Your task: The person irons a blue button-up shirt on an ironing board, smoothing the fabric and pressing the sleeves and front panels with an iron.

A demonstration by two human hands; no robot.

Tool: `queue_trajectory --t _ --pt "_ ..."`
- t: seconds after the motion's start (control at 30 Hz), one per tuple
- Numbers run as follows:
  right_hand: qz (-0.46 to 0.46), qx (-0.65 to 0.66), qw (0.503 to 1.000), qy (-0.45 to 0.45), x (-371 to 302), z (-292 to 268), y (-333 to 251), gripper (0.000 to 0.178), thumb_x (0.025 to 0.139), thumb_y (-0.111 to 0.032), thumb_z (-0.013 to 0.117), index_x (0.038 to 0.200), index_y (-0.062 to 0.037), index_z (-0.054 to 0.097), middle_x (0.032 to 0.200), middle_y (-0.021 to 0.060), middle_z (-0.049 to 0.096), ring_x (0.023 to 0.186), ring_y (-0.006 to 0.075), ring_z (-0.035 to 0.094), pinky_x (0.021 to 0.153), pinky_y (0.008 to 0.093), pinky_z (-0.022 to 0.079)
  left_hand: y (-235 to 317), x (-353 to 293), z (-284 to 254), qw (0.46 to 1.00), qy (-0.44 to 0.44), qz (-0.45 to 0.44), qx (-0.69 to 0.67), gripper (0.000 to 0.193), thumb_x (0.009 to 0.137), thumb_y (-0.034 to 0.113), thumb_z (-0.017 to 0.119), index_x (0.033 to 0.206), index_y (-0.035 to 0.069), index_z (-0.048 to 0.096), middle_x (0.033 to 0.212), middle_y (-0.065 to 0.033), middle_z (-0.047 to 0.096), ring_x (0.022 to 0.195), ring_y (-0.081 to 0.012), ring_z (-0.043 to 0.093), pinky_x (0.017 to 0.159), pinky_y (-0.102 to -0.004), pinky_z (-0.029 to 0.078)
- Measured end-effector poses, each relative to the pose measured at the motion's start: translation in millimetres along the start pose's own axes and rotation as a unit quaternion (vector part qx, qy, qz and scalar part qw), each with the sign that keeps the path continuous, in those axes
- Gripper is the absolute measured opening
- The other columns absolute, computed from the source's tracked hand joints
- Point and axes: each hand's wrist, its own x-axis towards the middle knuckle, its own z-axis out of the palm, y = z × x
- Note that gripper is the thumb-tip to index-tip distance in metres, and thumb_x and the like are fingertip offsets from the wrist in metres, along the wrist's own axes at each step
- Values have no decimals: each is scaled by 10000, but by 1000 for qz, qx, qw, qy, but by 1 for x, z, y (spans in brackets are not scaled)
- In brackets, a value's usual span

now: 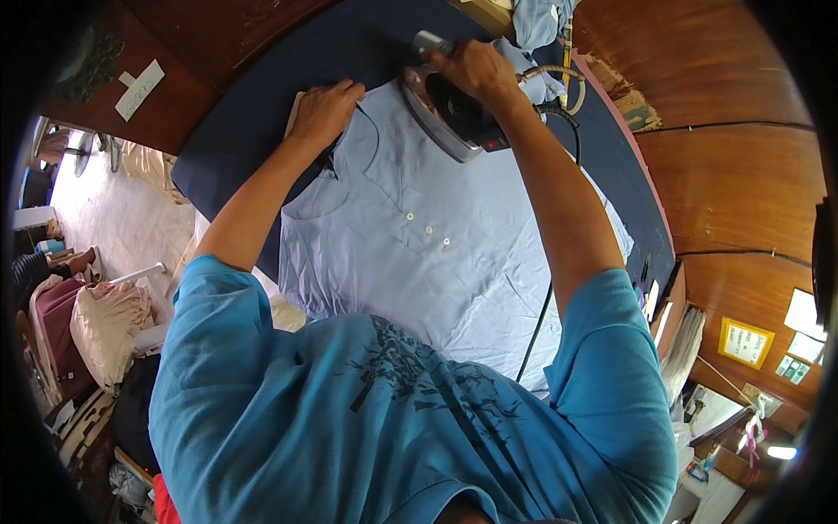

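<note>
A light blue sleeveless garment (393, 236) with white buttons lies spread on the dark blue padded ironing surface (236, 131). My right hand (478, 72) is closed round the handle of a clothes iron (449, 118). The iron's soleplate rests on the upper right part of the garment, partly hidden by my hand and forearm. At the garment's upper left edge, beside its armhole, lies my left hand (325, 113). Its fingers are slightly bent and apart from the thumb, and the fingertips touch down near the cloth's corner.
A black cord (539, 332) runs across the garment beside my right forearm. A hose (559, 72) curves near the iron. More light blue cloth (534, 22) lies at the far end. Wooden panelling (742, 192) stands on the right; a chair with draped cloth (109, 327) is at the left.
</note>
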Motion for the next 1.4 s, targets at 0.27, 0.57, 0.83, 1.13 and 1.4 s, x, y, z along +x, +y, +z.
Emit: queue_trajectory --t 0.27,0.57,0.83,1.13,1.4 --pt "-39 -21 999 -19 2 1 -21 555 781 -544 542 961 -31 651 876 231 645 820 378 636 745 414 509 -4 -6 4 1000 17 -25 0 63 807 110 559 859 97 593 842 -61 608 755 -262 628 706 -392 491" --pt "-105 -27 993 -42 -12 6 -32 570 782 -567 544 966 -41 663 814 224 650 782 365 646 708 406 512 -10 -5 8 983 4 -128 -131 74 809 140 606 845 76 611 828 -88 649 739 -285 628 673 -383 485" --pt "-92 -51 992 -73 -28 0 -41 533 766 -541 564 980 -63 666 875 204 658 832 360 643 748 420 515 -8 -3 0 979 -8 -155 -131 57 823 135 580 851 93 607 775 -97 657 757 -294 633 705 -391 485" --pt "-66 -41 996 -41 -23 3 -49 520 767 -538 565 966 -70 675 880 196 662 855 343 647 766 406 514 -14 -5 13 978 7 -159 -134 74 812 133 598 862 80 612 792 -129 651 760 -312 635 663 -384 490" --pt "-70 -28 997 -34 -47 11 -32 548 769 -563 556 966 -65 672 880 175 666 840 334 645 746 405 511 -17 -1 15 984 4 -148 -99 88 816 152 606 864 79 613 792 -115 655 754 -302 638 636 -369 483"
